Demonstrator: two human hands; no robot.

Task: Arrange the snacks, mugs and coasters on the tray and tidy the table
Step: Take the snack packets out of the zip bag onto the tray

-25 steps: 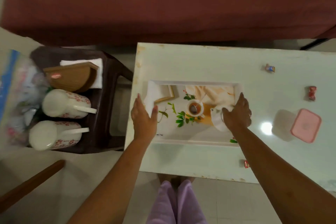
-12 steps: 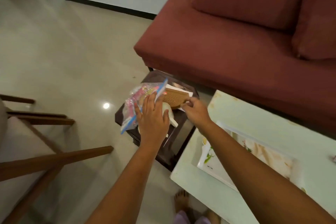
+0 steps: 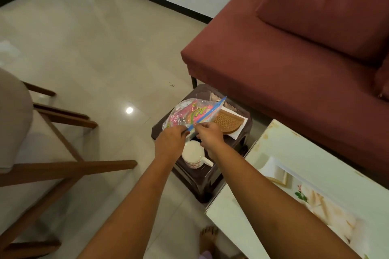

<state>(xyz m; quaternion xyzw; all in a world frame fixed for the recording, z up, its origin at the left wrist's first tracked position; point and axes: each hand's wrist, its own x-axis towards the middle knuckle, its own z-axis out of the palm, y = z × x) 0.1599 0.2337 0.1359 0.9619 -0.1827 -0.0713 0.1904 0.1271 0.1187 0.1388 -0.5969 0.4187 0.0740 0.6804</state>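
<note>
Tabletop [image 3: 273,139]: one, at right, carrying one tray [image 3: 271,166].
Stool [image 3: 202,183]: one, beside the tabletop, bearing the things listed below.
Snack bag [image 3: 185,113]: one, held over the stool; opening its blue zip seems the step.
Left hand [image 3: 170,143]: pinches the zip edge.
Right hand [image 3: 210,136]: pinches it alongside; next, likely pull apart.
Mug [image 3: 192,153]: one visible, below the hands.
Coasters [image 3: 228,122]: wooden stack, count unclear.

Both arms reach forward; left hand [image 3: 171,140] and right hand [image 3: 210,134] sit side by side, fingers curled, pinching.
</note>
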